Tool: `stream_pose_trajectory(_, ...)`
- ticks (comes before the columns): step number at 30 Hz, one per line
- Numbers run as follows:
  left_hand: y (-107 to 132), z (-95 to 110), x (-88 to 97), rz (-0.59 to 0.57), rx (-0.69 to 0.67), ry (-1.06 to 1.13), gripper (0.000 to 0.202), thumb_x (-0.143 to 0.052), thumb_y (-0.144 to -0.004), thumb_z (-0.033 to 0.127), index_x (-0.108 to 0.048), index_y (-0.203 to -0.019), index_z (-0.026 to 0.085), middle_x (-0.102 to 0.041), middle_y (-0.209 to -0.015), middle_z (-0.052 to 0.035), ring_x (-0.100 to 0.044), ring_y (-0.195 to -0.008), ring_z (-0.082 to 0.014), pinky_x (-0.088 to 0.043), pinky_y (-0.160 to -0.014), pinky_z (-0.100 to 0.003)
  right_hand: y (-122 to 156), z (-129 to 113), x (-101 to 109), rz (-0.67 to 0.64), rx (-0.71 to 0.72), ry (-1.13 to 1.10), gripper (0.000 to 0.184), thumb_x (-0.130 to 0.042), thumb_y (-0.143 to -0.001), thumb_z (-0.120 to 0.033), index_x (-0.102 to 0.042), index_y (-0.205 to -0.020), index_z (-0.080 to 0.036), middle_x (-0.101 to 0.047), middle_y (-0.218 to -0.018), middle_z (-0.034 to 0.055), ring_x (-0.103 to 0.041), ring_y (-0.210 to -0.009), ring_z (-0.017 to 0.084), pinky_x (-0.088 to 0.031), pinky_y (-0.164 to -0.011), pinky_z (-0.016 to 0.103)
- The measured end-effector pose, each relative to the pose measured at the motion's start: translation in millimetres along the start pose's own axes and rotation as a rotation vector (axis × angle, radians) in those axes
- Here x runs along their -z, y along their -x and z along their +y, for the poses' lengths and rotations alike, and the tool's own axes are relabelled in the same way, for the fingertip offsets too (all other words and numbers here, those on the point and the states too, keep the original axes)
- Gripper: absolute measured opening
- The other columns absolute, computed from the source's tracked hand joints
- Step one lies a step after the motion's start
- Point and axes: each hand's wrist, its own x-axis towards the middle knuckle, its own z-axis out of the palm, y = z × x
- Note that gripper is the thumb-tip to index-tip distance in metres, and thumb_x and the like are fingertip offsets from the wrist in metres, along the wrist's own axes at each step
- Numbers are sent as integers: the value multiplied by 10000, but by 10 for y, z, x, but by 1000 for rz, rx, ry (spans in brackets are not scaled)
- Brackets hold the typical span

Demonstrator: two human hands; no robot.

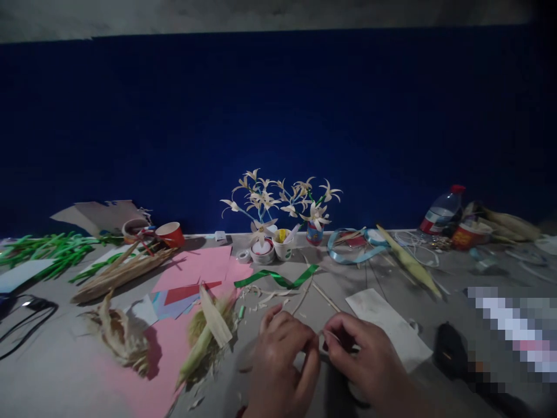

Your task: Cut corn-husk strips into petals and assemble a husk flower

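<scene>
Where the left hand (282,360) and the right hand (369,354) face each other just above the surface (43,377), a thin pale strip (321,334) shows between their fingertips, with little gap from one hand to the other. The right fingers are pinched together on the strip; the left fingers curl inward, thumb and forefinger nearly meeting, though I cannot tell whether they grip it too. Just beyond the right fingers lies a thin stick (326,296), its near end hidden behind them. Farther ahead of the fingers is a green ribbon (274,280), and past that stand pale flowers (261,200) beside a white cup (284,249). To the left of the left fingers, a corn husk (213,319) lies partly on pink paper (167,354), with a dry, crumpled husk (115,334) farther left. Right of the right fingers is white paper (387,325), partly covered by that hand, then a black object (450,348).
</scene>
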Motion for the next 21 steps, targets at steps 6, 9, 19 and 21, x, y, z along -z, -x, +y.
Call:
stream_pose_trajectory(6,13,-42,52,35,30,2,180,-484,-836,58,-528,-735,201,-585,-665,15,-581,-684,-164,-367,-955,-439,46,305,188,244,-83,113,163,-516,-882,-363,-595,-817,-237,-674,-668,-13,-650,-595,169,-481,-589,253)
stream_pose_trajectory(9,22,-62,31,9,100,66,171,-476,-886,117,-531,-747,201,-591,-690,-4,-579,-712,-178,-416,-869,-386,61,447,179,116,-100,187,178,-469,-924,-367,-601,-929,-248,-710,-829,12,-678,-719,180,-500,-668,268)
stream_pose_trajectory(19,79,-205,-75,-64,336,265,274,-481,-948,304,-579,-715,198,-617,-719,-10,-621,-723,-168,-456,-688,-251,-14,923,-58,-5,-194,280,142,-525,-770,-153,-556,-655,-230,-639,-723,64,-600,-730,268,-407,-683,360)
stream_pose_trajectory(21,89,-251,-101,-39,291,284,250,-502,-940,286,-602,-730,196,-635,-720,-11,-632,-729,-166,-471,-695,-245,-38,946,-38,7,-214,208,144,-523,-758,-166,-527,-631,-234,-616,-686,46,-585,-698,255,-394,-677,359)
